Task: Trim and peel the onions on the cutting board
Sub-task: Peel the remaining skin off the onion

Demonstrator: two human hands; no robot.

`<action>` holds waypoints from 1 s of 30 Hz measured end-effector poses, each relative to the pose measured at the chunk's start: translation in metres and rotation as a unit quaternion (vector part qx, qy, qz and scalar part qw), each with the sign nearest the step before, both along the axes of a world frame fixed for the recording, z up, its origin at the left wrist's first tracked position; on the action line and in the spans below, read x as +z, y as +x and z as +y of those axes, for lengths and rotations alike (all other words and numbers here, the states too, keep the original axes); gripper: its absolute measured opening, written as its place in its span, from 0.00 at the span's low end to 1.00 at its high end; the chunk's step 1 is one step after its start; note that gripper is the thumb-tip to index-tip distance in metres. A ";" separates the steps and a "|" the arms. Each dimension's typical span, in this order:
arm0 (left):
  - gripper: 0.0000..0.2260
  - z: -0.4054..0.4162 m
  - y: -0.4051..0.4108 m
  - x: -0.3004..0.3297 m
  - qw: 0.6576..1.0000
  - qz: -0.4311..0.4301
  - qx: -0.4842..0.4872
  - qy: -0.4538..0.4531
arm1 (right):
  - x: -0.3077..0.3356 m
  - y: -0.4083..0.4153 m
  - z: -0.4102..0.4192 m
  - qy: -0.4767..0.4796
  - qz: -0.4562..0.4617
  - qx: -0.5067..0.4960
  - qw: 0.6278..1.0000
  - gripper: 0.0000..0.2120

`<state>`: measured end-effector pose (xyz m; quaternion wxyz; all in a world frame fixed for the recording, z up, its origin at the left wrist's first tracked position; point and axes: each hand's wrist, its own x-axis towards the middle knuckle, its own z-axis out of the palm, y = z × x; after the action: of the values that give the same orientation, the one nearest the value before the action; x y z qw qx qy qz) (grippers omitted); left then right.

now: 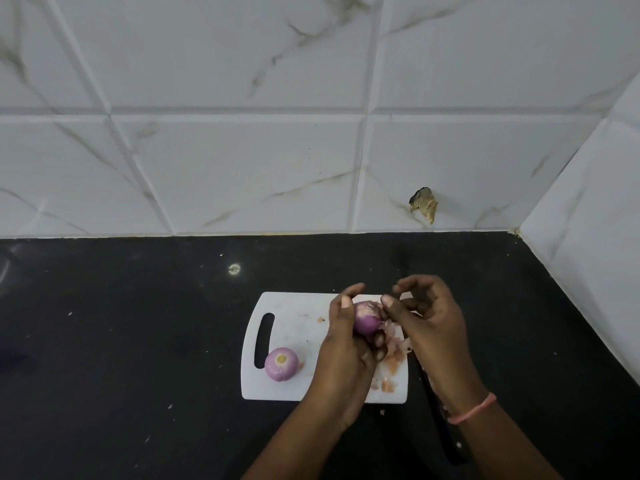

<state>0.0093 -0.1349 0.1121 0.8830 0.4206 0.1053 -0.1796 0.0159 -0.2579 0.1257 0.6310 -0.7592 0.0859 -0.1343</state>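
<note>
Nearest the camera, a dark knife (441, 415) lay on the black counter (138, 341) just right of the board, mostly hidden under the right forearm; only part of the handle showed, and the blade could not be made out. It seemed parked there so both hands were free for peeling.

A pink band (472, 410) circled the right wrist. The left hand (346, 348) was curled around an onion (367, 318), lifting it above the right half of the white cutting board (294, 323), probably so skin would drop onto the board. The right hand (429, 323) pinched at the onion's top with thumb and forefinger, apparently pulling a strip of skin; the strip itself was too blurred to tell. Loose peelings (393, 365) lay heaped on the board beneath the hands, partly covered by them.

A second onion (281, 364), trimmed and peeled by the look of it, sat near the board's handle slot, kept apart from the scraps.

Farther back, the tiled wall (242, 150) showed a chipped hole (424, 204).
</note>
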 end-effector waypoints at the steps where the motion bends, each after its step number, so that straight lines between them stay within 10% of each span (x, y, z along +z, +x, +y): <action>1: 0.17 0.001 0.001 0.002 1.000 0.004 0.000 -0.005 | 0.001 -0.002 0.000 0.000 0.005 0.038 0.999 0.09; 7: 0.26 -0.002 0.001 0.000 1.000 0.022 -0.006 0.013 | -0.009 -0.016 0.018 0.013 0.049 0.220 0.974 0.23; 30: 0.26 -0.016 -0.009 -0.006 0.992 -0.067 0.048 0.093 | -0.004 -0.021 0.060 0.158 -0.001 -0.030 0.987 0.02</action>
<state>-0.0002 -0.1505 0.1062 0.8528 0.5063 0.0828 -0.0976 -0.0054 -0.1977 0.1212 0.7387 -0.6470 0.1283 -0.1389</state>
